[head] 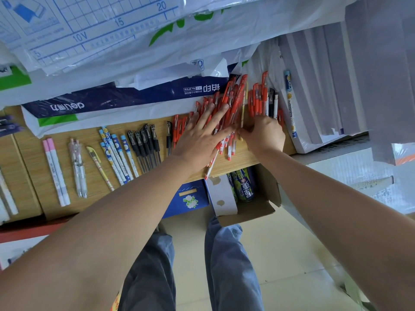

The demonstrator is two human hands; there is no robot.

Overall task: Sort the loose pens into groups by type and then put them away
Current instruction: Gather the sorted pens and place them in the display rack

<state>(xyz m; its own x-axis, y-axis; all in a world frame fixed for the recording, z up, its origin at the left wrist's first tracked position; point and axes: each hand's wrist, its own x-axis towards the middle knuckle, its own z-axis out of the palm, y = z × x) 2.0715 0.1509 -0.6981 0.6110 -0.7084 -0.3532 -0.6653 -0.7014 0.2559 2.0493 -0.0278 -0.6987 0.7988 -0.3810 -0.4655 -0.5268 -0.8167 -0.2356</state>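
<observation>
A big heap of red pens point(235, 97) lies on the wooden shelf point(89, 198). My left hand point(202, 133) rests flat on the heap with fingers spread. My right hand point(262, 131) sits at the heap's right side, fingers curled down among the red pens; what it holds is hidden. To the left lie sorted groups: black pens point(146, 147), blue patterned pens point(119, 156), one yellow pen point(100, 167), clear pens point(78, 169) and pink pens point(55, 171). A black pen point(271, 102) and a blue patterned pen point(290, 102) lie at the heap's right.
Packs of paper in plastic wrap point(123, 102) lie along the back of the shelf. A stack of grey-white paper point(325, 86) stands to the right. Below the shelf edge an open cardboard box point(253, 209) holds cans, next to a blue box point(190, 198).
</observation>
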